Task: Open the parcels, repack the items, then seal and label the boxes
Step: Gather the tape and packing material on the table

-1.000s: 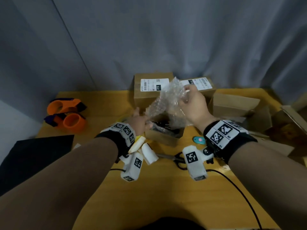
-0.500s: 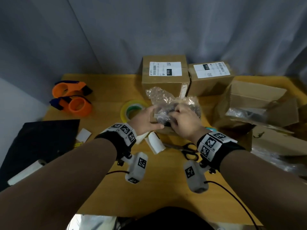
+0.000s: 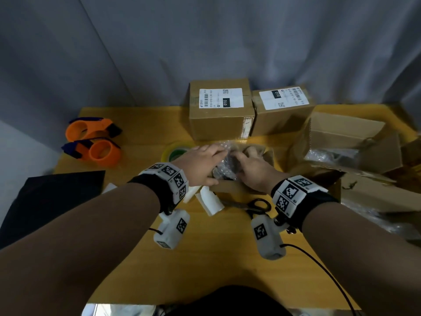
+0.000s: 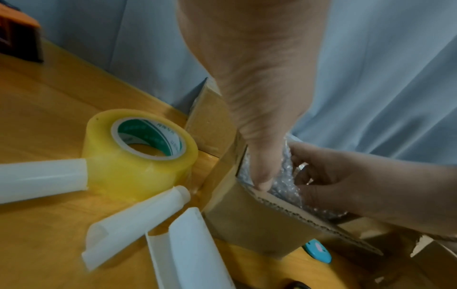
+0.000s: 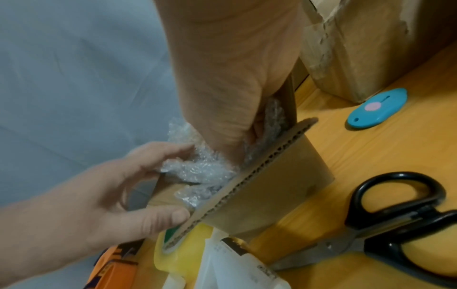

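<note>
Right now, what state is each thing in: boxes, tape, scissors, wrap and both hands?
small box: open, bubble wrap inside.
bubble wrap: crumpled, partly inside the small box.
left hand: fingers on the wrap, thumb at the box rim.
right hand: fingers pushed into the box.
two labelled boxes: closed, side by side.
large box: open, on its side.
tape roll: lying flat.
scissors: closed, lying flat.
</note>
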The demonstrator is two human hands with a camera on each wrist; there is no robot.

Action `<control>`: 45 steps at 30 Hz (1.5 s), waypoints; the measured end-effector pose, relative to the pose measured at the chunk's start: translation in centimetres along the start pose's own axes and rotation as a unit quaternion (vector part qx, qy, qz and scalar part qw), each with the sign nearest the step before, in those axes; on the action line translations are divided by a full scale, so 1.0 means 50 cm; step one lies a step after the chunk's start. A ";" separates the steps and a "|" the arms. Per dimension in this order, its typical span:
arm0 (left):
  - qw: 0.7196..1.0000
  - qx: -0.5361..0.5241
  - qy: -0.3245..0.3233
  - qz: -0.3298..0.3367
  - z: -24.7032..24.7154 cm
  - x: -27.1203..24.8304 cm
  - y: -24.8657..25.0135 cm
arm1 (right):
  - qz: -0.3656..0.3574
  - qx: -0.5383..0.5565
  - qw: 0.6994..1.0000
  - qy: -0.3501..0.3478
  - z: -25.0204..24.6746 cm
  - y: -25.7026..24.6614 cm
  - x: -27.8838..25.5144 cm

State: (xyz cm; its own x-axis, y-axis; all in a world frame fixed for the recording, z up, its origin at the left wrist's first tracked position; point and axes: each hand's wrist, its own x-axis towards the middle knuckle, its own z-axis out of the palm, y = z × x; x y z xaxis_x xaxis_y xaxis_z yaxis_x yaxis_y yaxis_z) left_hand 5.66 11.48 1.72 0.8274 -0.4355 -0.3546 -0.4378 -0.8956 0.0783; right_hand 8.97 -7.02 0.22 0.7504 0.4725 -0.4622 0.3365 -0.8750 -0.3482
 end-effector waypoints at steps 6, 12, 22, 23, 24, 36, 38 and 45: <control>0.983 -0.056 -0.168 -0.051 -0.025 0.019 0.011 | -0.011 -0.055 0.997 -0.058 0.003 0.014 0.017; 0.984 -0.086 -0.102 -0.119 -0.030 0.035 0.057 | -0.038 -0.044 0.998 -0.004 -0.027 0.028 -0.001; 0.992 0.061 0.050 -0.101 0.018 0.034 0.066 | -0.046 -0.117 0.992 -0.007 -0.022 0.031 -0.054; 0.993 0.062 0.047 -0.091 0.023 0.031 0.062 | -0.050 -0.114 0.992 -0.016 -0.020 0.033 -0.052; 0.994 0.057 0.037 -0.087 0.028 0.027 0.058 | -0.054 -0.116 0.992 -0.023 -0.017 0.034 -0.048; 0.986 0.018 -0.116 -0.115 0.018 0.028 0.061 | -0.050 -0.200 0.978 -0.043 0.001 0.026 -0.046; 0.986 0.026 -0.110 -0.123 0.022 0.034 0.065 | -0.038 -0.206 0.978 0.002 -0.001 0.025 -0.046; 0.995 0.070 0.039 -0.066 0.031 -0.008 0.061 | -0.020 -0.261 0.963 -0.069 0.006 0.026 -0.049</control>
State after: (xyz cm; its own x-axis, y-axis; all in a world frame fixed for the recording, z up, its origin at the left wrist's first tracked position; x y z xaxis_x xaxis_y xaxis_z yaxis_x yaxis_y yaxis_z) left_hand 3.42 9.06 0.64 0.9038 -0.3249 -0.2786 -0.3632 -0.9266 -0.0975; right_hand 7.40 -9.29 0.67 0.6607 0.4855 -0.5726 0.6304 -0.7729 0.0720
